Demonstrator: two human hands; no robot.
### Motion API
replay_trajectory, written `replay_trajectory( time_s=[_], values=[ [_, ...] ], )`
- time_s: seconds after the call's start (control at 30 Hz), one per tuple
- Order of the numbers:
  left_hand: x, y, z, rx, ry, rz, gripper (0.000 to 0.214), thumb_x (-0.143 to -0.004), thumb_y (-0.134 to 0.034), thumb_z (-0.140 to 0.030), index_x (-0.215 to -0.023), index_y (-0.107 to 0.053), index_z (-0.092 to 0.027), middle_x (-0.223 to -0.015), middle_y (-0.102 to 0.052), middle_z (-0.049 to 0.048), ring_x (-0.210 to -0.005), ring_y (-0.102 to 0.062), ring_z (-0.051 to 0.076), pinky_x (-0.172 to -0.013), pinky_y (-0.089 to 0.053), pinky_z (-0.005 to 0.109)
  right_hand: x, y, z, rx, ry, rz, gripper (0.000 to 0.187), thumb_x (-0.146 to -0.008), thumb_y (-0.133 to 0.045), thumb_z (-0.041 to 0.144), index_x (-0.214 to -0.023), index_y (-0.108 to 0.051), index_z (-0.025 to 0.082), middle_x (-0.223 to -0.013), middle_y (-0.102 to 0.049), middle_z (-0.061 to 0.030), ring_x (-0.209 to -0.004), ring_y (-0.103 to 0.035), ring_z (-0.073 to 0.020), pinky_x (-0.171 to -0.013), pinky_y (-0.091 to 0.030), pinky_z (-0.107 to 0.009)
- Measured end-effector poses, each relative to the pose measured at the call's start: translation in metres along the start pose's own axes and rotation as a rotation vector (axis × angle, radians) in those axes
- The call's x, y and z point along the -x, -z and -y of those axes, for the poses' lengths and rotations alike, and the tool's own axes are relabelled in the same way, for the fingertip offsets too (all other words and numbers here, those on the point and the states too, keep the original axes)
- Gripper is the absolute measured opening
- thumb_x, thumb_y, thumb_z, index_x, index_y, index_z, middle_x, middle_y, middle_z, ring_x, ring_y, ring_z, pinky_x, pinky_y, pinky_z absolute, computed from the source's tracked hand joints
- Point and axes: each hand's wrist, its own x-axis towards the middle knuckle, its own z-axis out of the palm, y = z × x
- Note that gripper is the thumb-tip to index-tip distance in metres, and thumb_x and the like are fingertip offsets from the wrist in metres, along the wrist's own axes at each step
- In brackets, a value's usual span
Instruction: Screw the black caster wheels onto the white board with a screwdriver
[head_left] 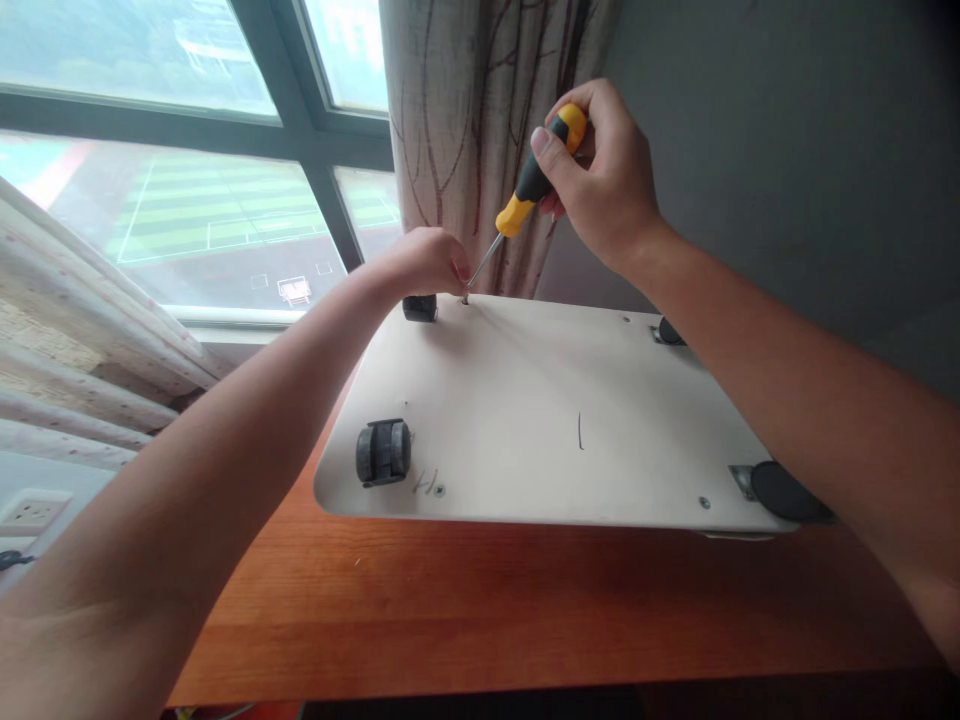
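Observation:
My right hand [607, 170] grips a yellow and black screwdriver [534, 178] by its handle, the shaft slanting down to the left. The tip meets a small screw [466, 297] that stands up at the far edge of a white panel [525, 400]. Close beside that tip is my left hand [431, 260], its fingers pinched near the screw; whether they hold the screw or the shaft is hidden. Black casters sit at the panel's corners: one [420, 307] under my left wrist, another [383, 452] at the near left.
The panel lies on a reddish wooden table [420, 600]. At its right end are two more casters [787, 490], partly behind my right forearm. A curtain [465, 120] and a window [225, 200] stand behind, with a grey wall [765, 150] to the right.

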Motion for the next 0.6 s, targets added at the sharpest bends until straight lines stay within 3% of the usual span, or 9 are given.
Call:
replay_trajectory(
  time_s=[0.23,0.37,0.6],
  values=[
    [0.020,0.015,0.012,0.261,0.045,-0.169,0.022,-0.071,-0.071,-0.019,-0.092,-0.079,-0.016,-0.087,-0.073,0.0058,-0.081,-0.068,0.022,-0.080,-0.053,0.034,-0.003,-0.003,0.005,-0.019,-0.004,0.055,0.036,-0.091,-0.057,0.042,-0.109,-0.055,0.011,-0.084,-0.054,0.0104,-0.063,-0.057,0.0026,-0.056,-0.042,-0.006],
    [0.037,0.013,0.017,0.376,0.067,-0.274,0.022,-0.075,-0.071,-0.025,-0.094,-0.078,-0.015,-0.092,-0.075,0.0084,-0.085,-0.069,0.023,-0.079,-0.055,0.033,-0.003,-0.006,0.006,0.000,-0.004,0.055,0.038,-0.091,-0.059,0.040,-0.110,-0.057,0.008,-0.085,-0.054,0.0089,-0.065,-0.057,0.0014,-0.057,-0.043,-0.008],
    [0.074,-0.002,0.029,0.594,0.023,-0.462,0.023,-0.081,-0.070,-0.029,-0.098,-0.076,-0.015,-0.101,-0.075,0.0101,-0.092,-0.069,0.022,-0.087,-0.056,0.035,-0.004,-0.005,0.012,-0.048,0.005,0.116,0.032,-0.090,-0.061,0.039,-0.107,-0.057,0.012,-0.079,-0.052,0.0108,-0.059,-0.051,0.0019,-0.053,-0.042,-0.008]
  ],
)
